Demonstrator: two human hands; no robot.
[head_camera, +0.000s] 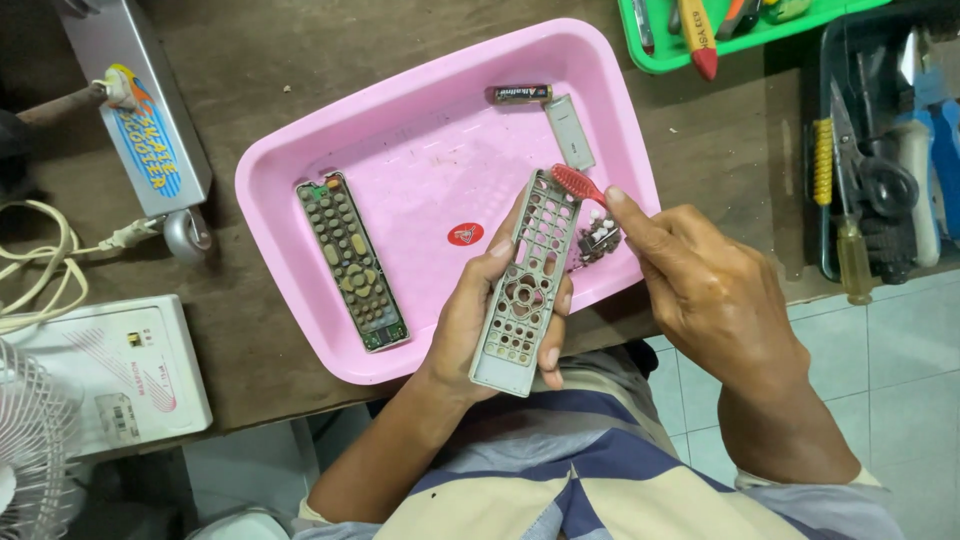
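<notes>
My left hand (470, 320) grips a grey remote front cover (525, 285) with empty button holes, held over the near edge of a pink tray (300, 160). My right hand (700, 285) holds a red toothbrush (575, 183) with its head on the cover's top end. In the tray lie the remote's circuit board with its rubber keypad (351, 262), a battery (521, 94), a grey battery lid (569, 131) and a small cluster of loose parts (598, 238).
A green tray (660, 55) with tools sits at the back right, and a dark bin (880, 180) holds scissors and screwdrivers. On the left are a silver device (135, 105), a white box (120, 370), cables and a fan (30, 450).
</notes>
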